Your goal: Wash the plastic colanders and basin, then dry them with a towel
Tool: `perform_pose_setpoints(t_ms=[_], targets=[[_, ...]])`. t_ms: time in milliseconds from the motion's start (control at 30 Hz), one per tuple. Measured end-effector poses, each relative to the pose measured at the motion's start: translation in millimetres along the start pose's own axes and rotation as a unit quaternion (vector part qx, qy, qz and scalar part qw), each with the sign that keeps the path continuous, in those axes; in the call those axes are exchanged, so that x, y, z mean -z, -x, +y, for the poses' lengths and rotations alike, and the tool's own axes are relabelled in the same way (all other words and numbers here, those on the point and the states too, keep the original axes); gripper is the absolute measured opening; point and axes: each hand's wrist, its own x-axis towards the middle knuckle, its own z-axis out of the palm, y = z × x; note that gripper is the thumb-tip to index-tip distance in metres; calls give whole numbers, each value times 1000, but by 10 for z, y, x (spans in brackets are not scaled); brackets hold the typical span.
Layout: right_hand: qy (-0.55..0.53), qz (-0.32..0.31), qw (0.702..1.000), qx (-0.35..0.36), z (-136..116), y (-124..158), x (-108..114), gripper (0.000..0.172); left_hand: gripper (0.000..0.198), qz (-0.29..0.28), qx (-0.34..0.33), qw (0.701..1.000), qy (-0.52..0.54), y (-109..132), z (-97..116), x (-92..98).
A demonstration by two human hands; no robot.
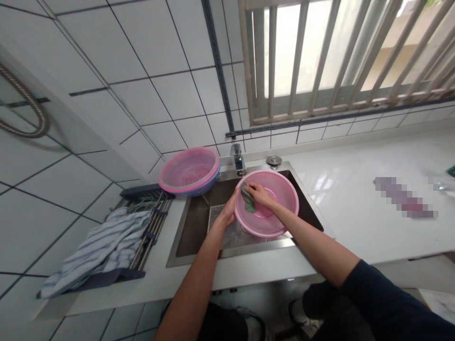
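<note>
A pink plastic basin (265, 229) is tilted over the right part of the steel sink (188, 232), its open side facing me. My left hand (231, 208) grips the basin by its left rim, fingers mostly hidden behind the wall. Inside, near the upper left of the rim, my right hand (259, 194) is closed on a green cloth (249, 201), which lies against the basin's inner wall and hangs down from the fingers.
A pink basket (190, 166) nested in a blue basin (199, 189) rests on the sink's back left corner. Behind the sink stand a faucet (238, 158) and a drain strainer (274, 161). A striped towel (106, 241) covers a folding rack (154, 227) at left. A blurred-out item lies on the right counter (355, 199).
</note>
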Motion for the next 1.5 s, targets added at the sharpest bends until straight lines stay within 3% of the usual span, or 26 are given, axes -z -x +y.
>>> perform_pose_setpoints(t_ms=[100, 167, 267, 367, 433, 500, 633, 700, 767, 900, 967, 1033, 1167, 1233, 1300, 1433, 1500], targets=[[9, -132, 991, -29, 69, 100, -195, 45, 59, 8, 28, 999, -20, 30, 0, 109], [20, -183, 982, -42, 99, 131, -260, 46, 63, 13, 33, 999, -34, 44, -7, 168], [39, -134, 990, -35, 103, 73, -150, 47, 60, 13, 12, 999, -37, 27, -26, 151], [52, -1, 998, -41, 100, -24, 63, 45, 53, 8, -12, 999, -30, -11, -34, 67], [56, 56, 996, -43, 121, -44, 115, 43, 51, 4, -15, 1000, -27, -22, -30, 38], [65, 37, 997, -38, 164, -16, 50, 40, 51, 8, -10, 999, -32, -12, -23, 52], [81, -122, 988, -52, 259, 89, -214, 36, 56, 21, -16, 998, -53, 44, -8, 134], [89, -137, 985, -62, 275, 92, -244, 36, 58, 16, -20, 998, -52, 60, 0, 144], [106, -72, 989, -71, 266, 45, -161, 36, 57, 7, -16, 999, -47, 57, 12, 116], [157, 135, 976, -73, 228, -67, 107, 34, 52, -9, -28, 999, -41, 26, 35, 19], [166, 156, 972, -56, 231, -69, 128, 34, 52, -15, -30, 999, -39, 22, 36, 6], [159, 96, 981, -50, 259, -28, 40, 34, 53, -1, -17, 999, -44, 31, 27, 30], [125, -104, 983, -88, 334, 67, -202, 33, 54, 26, -12, 998, -59, 66, 13, 111], [102, -126, 982, -100, 344, 57, -213, 31, 54, 24, -16, 998, -59, 71, 22, 111], [63, -68, 990, -103, 320, 4, -127, 31, 53, 21, -10, 998, -54, 59, 39, 74], [-47, 108, 989, -94, 192, -106, 109, 33, 50, 6, -14, 999, -41, 15, 60, -15], [-90, 123, 985, -79, 115, -100, 134, 34, 51, -5, -19, 999, -30, 4, 56, -16]])
